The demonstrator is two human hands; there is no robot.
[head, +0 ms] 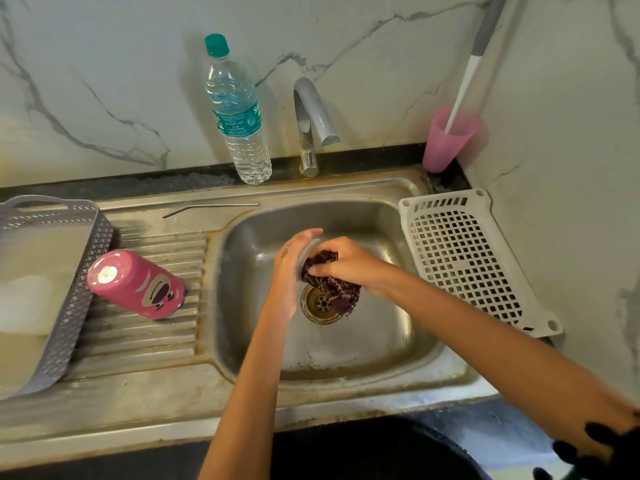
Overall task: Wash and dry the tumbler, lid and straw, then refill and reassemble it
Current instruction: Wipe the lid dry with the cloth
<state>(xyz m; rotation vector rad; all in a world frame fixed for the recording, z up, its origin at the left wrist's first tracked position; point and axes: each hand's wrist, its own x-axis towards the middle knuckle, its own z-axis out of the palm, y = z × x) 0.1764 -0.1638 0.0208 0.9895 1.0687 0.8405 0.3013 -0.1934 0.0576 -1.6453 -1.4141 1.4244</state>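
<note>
Head view, sink basin (381, 341) taken as clock centre.

- 9 o'clock, far: grey mesh basket (74, 268) on the draining board.
- 9 o'clock, nearer: pink tumbler (136, 284) on the ribbed board just beside the basket, closed shiny end towards the camera.
- 11 o'clock: metal straw (211, 206) lying flat on the sink ledge.
- 12 o'clock: water bottle (239, 112), capped and upright, with the tap (311, 123) just beside it.
- Centre: left hand (291, 268) holds the lid (309, 255) on edge, fingers curled round its rim, above the drain (318, 306).
- Right hand (346, 263) grips a bunched dark cloth (332, 287) and presses it against the lid's face.
- 3 o'clock: white perforated tray (464, 258) on the sink's edge.
- 1 o'clock: pink cup (448, 140) holding a long handle (467, 77).
</note>
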